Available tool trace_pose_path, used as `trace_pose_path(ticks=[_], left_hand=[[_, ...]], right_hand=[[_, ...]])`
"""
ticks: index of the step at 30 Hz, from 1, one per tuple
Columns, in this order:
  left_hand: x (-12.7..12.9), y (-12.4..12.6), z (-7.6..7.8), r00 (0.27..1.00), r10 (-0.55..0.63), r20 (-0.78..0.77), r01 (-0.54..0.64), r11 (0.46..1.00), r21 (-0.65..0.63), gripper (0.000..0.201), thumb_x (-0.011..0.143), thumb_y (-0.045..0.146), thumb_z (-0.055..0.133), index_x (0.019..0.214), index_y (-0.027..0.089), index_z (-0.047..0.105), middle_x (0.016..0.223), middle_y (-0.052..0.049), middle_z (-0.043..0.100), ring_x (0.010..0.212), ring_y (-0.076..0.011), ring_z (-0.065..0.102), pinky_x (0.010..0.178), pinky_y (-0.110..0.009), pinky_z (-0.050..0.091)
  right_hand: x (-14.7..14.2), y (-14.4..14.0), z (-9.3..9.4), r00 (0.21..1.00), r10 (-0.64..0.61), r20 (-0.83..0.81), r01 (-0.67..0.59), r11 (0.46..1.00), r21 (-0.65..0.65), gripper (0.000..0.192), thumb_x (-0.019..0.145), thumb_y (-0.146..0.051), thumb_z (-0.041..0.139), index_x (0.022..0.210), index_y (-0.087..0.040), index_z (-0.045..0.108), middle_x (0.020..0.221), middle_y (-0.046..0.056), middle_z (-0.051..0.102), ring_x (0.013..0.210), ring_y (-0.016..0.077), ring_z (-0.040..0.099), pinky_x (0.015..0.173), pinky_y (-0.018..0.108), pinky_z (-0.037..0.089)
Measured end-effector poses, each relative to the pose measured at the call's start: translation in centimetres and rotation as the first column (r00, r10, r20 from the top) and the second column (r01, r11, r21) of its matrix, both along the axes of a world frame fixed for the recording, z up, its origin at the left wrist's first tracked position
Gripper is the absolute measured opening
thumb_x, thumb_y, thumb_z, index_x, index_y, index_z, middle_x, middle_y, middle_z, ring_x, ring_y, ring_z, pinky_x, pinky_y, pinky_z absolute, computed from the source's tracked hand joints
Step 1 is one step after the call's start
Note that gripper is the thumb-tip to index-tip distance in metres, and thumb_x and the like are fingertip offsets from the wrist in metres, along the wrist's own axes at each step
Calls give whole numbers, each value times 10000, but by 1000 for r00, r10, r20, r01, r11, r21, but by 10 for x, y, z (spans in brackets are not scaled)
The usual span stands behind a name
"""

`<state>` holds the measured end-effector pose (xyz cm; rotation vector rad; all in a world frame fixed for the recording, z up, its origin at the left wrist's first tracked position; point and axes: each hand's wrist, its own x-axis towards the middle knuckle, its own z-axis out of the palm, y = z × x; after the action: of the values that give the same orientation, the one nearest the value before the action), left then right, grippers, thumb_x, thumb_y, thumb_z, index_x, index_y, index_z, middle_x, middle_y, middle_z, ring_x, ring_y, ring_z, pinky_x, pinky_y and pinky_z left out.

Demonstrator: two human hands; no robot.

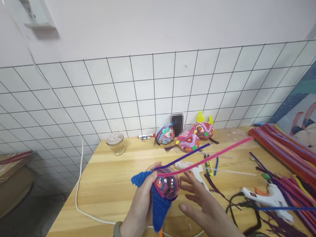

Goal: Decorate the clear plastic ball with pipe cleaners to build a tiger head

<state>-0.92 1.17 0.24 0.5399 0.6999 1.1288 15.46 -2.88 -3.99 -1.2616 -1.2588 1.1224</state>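
Observation:
My left hand point(140, 202) is closed around a pipe-cleaner craft figure with a clear, shiny ball point(171, 182) at its front. Orange and pink coils show at the ball, and two blue pointed fins point(161, 210) stick out to the left and downward. From its top, a long pink pipe cleaner point(220, 154) and a shorter purple pipe cleaner point(189, 154) stretch to the upper right. Just right of the ball is my right hand point(206, 207), fingers apart and holding nothing; whether a fingertip touches the ball I cannot tell. The figure's underside is hidden by my left hand.
Finished pipe-cleaner fish point(189, 141) stand near the tiled wall, with a lidded glass cup point(116, 145) to their left. One white glue gun point(272, 199) lies at right, another point(198, 171) behind my right hand. Bundled pipe cleaners point(292, 148) cover the right side. A white cable point(80, 207) crosses the table.

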Motion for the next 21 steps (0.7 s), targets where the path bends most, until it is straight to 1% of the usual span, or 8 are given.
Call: trace_pose_path(ticks=[2,5,8,10,12,17,21], left_hand=[[2,-1,-3,998,50,-27,-49,997,55,461,815,300,603,1261,207,532,1129,-99,699,1051,-280,637,919,-410,470],[2,-2,-8,982,120,-145,-97,983,156,407,785,307,639,1181,219,605,1195,-79,672,1139,-278,586,1009,-397,406],[2,-2,-12,960,146,-238,-91,969,228,381,786,327,635,1150,217,626,1207,-76,665,1163,-280,567,1038,-402,380],[3,-4,-12,950,153,-271,-83,964,253,383,797,342,619,1157,213,621,1209,-79,663,1172,-279,559,1042,-404,375],[5,-6,-11,942,154,-298,-72,961,268,389,810,355,601,1173,217,607,1212,-76,660,1177,-275,554,1038,-401,379],[10,-12,-8,912,151,-381,-33,954,298,372,847,368,556,1195,235,561,1218,-56,648,1183,-239,543,1030,-368,385],[11,-12,-8,895,159,-416,-24,950,312,369,846,373,549,1184,226,559,1217,-62,642,1173,-241,545,1019,-369,399]], right_hand=[[-11,0,5,1000,-16,-25,16,1000,1,802,705,-450,732,1399,-319,352,1343,104,527,1214,277,502,986,456,404],[-21,4,10,990,-65,-125,64,998,-10,812,721,-511,695,1413,-297,328,1407,118,465,1293,289,420,1018,477,371],[-22,10,15,970,1,-242,-7,1000,-23,778,754,-527,660,1414,-286,326,1465,113,391,1329,270,373,1018,438,392],[-22,13,18,953,66,-296,-80,996,-35,787,763,-525,655,1424,-284,303,1467,109,391,1322,258,385,1011,415,411],[-24,15,22,944,83,-319,-105,993,-54,809,755,-534,660,1430,-281,293,1443,107,431,1297,254,422,1007,405,422],[-32,13,31,955,7,-296,-38,994,-100,821,708,-591,666,1400,-255,378,1370,107,520,1223,276,503,1008,432,425],[-33,13,34,960,-35,-279,4,994,-112,722,715,-571,668,1342,-271,471,1271,83,612,1162,297,556,946,464,475]])
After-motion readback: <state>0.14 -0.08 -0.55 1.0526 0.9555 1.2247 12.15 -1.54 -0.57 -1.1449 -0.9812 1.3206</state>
